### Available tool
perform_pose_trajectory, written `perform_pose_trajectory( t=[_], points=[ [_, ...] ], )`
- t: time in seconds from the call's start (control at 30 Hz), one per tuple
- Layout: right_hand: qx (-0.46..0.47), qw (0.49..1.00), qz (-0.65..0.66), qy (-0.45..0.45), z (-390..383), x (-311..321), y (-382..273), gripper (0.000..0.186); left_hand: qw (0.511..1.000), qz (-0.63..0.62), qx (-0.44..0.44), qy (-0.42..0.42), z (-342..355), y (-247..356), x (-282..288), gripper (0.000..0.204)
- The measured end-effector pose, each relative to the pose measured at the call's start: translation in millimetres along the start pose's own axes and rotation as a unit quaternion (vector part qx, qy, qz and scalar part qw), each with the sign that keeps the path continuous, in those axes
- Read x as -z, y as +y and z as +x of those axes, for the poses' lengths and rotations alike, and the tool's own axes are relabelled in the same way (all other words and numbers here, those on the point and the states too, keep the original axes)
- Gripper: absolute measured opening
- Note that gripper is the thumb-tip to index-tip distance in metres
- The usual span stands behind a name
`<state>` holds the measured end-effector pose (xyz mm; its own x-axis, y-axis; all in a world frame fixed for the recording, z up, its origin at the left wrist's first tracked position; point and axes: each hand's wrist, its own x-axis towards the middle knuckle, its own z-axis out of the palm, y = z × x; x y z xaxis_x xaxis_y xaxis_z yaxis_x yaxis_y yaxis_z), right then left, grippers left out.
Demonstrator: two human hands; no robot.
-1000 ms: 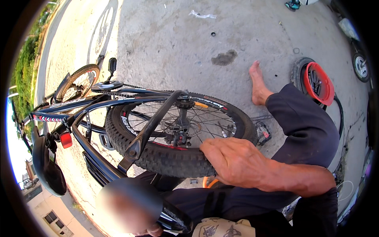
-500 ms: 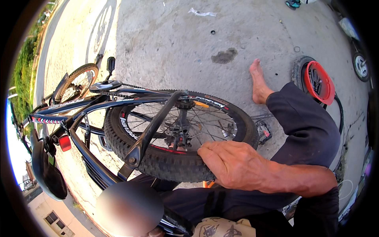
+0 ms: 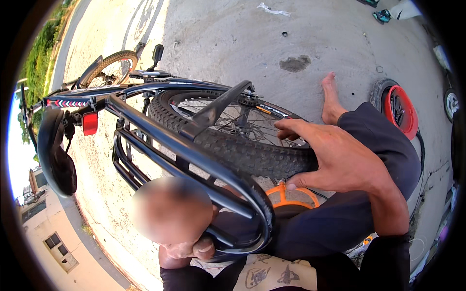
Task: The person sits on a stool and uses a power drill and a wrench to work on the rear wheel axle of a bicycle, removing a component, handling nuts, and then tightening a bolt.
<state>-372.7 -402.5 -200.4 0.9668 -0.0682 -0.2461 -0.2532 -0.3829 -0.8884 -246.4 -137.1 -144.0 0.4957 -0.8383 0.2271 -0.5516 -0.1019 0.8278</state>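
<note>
A dark bicycle lies tipped over in front of me, its rear wheel's knobby tyre turned toward me. At the tyre's near right end is my right hand, open, fingers reaching over the rim side and thumb apart below the tread. It spans the tyre without visibly gripping it. The black tubular rear rack rises across the lower middle. My left hand is closed on the rack's lower tubing; a blurred patch hides much of it. A red reflector and black saddle are at the left.
Below the tyre stands an orange frame-like part by my legs. A red bowl with dark pieces rests on a loose tyre at right. My bare foot is on the concrete. A whitish scrap lies farther off.
My right hand has opened from its closed hold on the tyre. The bicycle's rear has tilted, bringing the rack up into view. My left hand shows more now. The view has shifted.
</note>
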Motion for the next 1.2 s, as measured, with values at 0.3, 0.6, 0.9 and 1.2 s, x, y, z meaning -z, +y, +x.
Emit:
perform_pose_trajectory(
  t=[0.3,0.6,0.9,1.2],
  points=[
    [-0.004,0.947,0.317,0.05,17.8,16.5,-8.7,0.075,0.937,0.253,-0.237,0.05,47.1,-34.5,-1.9,0.029],
    [0.12,0.934,0.33,0.065,31.5,-2.6,-31.0,0.087,0.911,0.003,0.021,0.413,24.8,-80.8,-0.9,0.061],
    [0.119,0.911,0.386,0.085,49.3,-9.0,-33.6,0.083,0.81,-0.48,0.142,0.305,74.9,-67.2,-2.9,0.026],
    [0.166,0.899,0.405,0.02,52.6,-44.7,-59.2,0.086,0.838,-0.417,0.147,0.319,50.9,-72.2,19.5,0.021]
  ],
)
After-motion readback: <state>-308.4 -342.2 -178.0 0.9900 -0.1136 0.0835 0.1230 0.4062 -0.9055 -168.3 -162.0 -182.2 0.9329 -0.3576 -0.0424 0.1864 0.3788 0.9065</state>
